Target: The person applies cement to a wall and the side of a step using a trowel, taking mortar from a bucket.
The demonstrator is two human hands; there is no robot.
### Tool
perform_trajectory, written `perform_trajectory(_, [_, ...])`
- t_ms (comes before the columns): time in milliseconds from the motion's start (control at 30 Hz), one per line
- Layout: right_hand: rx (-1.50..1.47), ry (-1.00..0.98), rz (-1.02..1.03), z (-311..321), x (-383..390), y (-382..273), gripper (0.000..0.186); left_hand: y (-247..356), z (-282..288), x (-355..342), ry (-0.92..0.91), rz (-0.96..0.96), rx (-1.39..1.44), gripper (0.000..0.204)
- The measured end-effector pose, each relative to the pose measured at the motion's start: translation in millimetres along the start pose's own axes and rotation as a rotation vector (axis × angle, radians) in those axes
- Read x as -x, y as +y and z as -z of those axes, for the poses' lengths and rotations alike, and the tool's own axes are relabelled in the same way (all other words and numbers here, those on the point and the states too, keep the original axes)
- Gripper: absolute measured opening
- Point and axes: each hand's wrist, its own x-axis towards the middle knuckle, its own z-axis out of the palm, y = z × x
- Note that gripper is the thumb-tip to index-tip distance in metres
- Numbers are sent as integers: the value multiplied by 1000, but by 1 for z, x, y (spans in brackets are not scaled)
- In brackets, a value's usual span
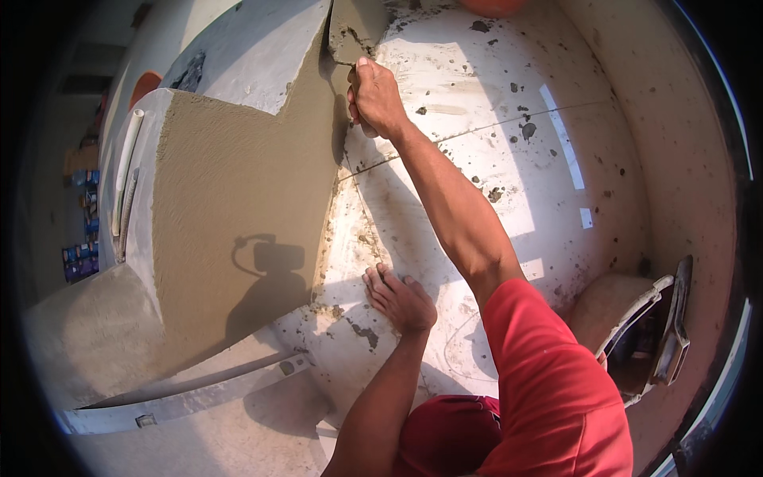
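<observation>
My right hand (375, 97) is closed round the handle of a trowel, at the far end of a freshly plastered grey-brown surface (238, 167). The trowel's blade (351, 33) looks coated with wet plaster, and its edges are hard to make out. My left hand (400, 300) rests on the white tiled floor (477, 151) with its fingers spread, near the plaster's lower edge, and holds nothing. Splashes and crumbs of plaster dot the tiles.
A plaster-smeared container (612, 318) lies by the right wall (675, 135), a metal-edged tool (675, 318) against it. A long spirit level (191, 396) lies at lower left. Pale pipes (127, 175) rise at the left. An orange-red vessel (494, 6) shows at the far edge.
</observation>
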Motion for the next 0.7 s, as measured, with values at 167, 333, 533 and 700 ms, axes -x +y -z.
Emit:
perform_trajectory(167, [-554, -214, -271, 5, 32, 1, 50, -4, 2, 1, 17, -9, 2, 64])
perform_trajectory(333, [-622, -36, -370, 30, 38, 37, 48, 3, 4, 0, 11, 3, 16, 64])
perform_trajectory(533, [-462, 109, -434, 31, 23, 61, 47, 3, 6, -2, -2, 17, 27, 64])
perform_trajectory(700, [-398, 133, -437, 17, 3, 59, 47, 0, 3, -1, 5, -13, 19, 64])
